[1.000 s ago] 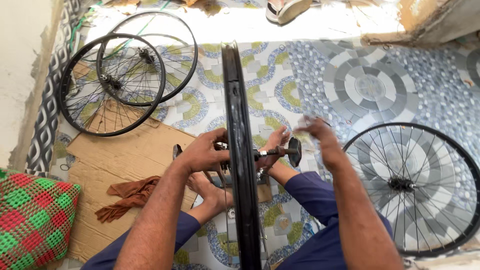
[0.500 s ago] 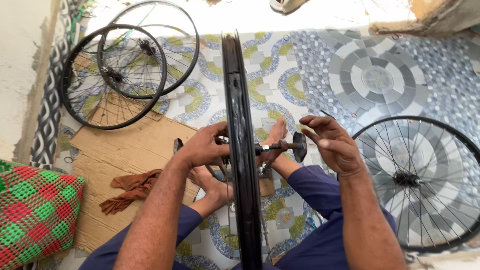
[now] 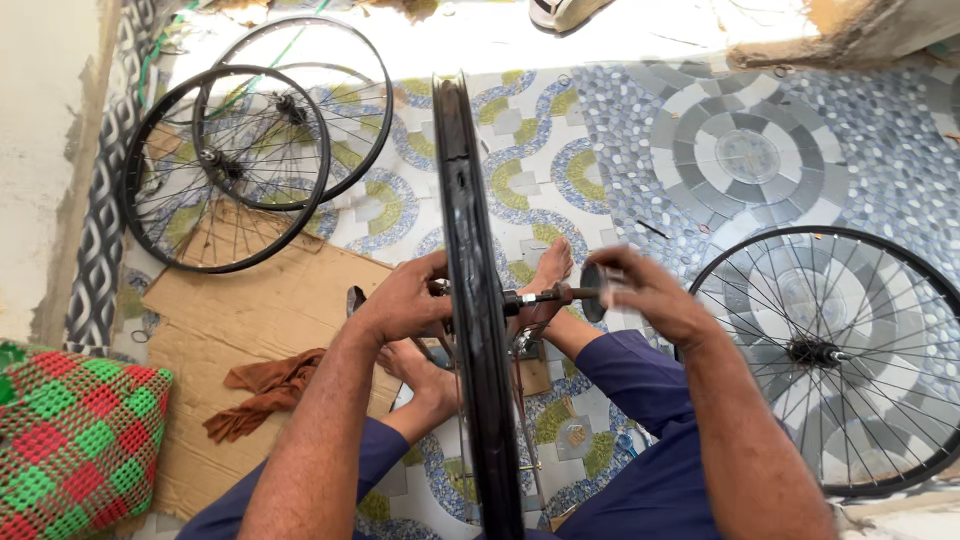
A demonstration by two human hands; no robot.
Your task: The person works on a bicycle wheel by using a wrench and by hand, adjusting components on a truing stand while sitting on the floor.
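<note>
A black bicycle wheel (image 3: 478,330) stands upright on edge between the person's knees, seen rim-on. The left hand (image 3: 405,300) wraps around the axle at the hub on its left side. The right hand (image 3: 650,295) pinches the dark disc-shaped end piece (image 3: 592,292) of the axle (image 3: 545,297), fingers blurred. Three more wheels lie flat on the tiled floor (image 3: 700,130), and a brown rag (image 3: 265,390) rests on cardboard (image 3: 250,310).

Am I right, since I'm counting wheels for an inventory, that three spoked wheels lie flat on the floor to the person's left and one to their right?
Not quite. The head view shows two wheels on the left: the black-rimmed wheel overlapping a silver-rimmed wheel. One wheel does lie on the right.
</note>
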